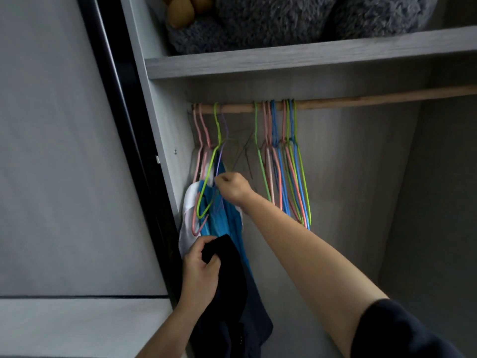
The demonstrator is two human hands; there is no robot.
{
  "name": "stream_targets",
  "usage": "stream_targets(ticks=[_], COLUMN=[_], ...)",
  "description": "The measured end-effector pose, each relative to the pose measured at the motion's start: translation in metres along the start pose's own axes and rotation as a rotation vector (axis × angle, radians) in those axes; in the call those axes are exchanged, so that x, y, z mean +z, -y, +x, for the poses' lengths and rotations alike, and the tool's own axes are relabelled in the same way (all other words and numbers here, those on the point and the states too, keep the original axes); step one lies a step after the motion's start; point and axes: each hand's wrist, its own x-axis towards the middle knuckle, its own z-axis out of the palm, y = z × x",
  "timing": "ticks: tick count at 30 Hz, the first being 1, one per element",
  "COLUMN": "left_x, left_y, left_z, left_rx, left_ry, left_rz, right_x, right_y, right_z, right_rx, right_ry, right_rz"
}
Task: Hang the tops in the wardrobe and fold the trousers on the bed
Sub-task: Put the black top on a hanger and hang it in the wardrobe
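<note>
I look into the wardrobe, where a wooden rail [335, 101] carries wire hangers. At the rail's left end hang a blue top [227, 220] and a white top [188, 210], with a green hanger [209, 182] and pink hangers around them. My right hand [232, 188] is raised to that cluster, its fingers curled round the thin purple hanger [220, 161]. Lower down, my left hand [200, 267] grips a dark navy top [232, 293], which hangs down below my wrist.
A bunch of several empty green, pink and blue hangers [286, 164] hangs at the middle of the rail, whose right half is bare. Above, a shelf [309, 60] holds a grey fluffy blanket [296, 19]. The wardrobe's side panel [160, 125] stands close on the left.
</note>
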Motion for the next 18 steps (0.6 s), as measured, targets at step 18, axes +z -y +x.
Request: stream_targets(ticks=[18], left_x=[-0.005], left_y=[0.001], left_z=[0.003], left_rx=[-0.044], left_ry=[0.025], left_rz=[0.096], right_x=[-0.015], right_y=[0.021], right_z=[0.002], right_rx=[0.242], right_ry=[0.151], right_rz=[0.648])
